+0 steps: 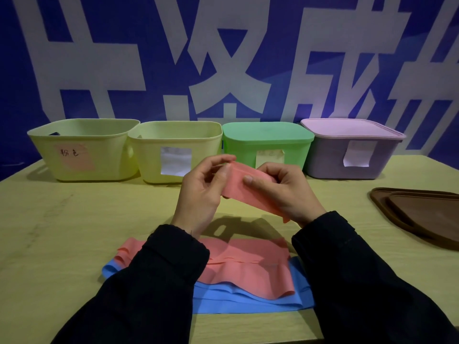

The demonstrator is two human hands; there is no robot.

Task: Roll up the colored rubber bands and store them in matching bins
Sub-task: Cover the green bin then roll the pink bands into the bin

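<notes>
A pink rubber band (248, 189) is held up above the table between both hands. My left hand (201, 192) pinches its left end, and my right hand (285, 192) grips the rest, thumb on top. Below, more pink bands (243, 266) lie flat on blue bands (248, 301) near the table's front edge, partly hidden by my dark sleeves. At the back stand an open yellow bin with a pink label (82, 150), an open yellow bin with a white label (173, 150), a lidded green bin (268, 137) and a lidded purple bin (352, 155).
Stacked brown trays (422, 214) lie at the right edge of the wooden table (74, 232). A blue wall with large white characters rises right behind the bins.
</notes>
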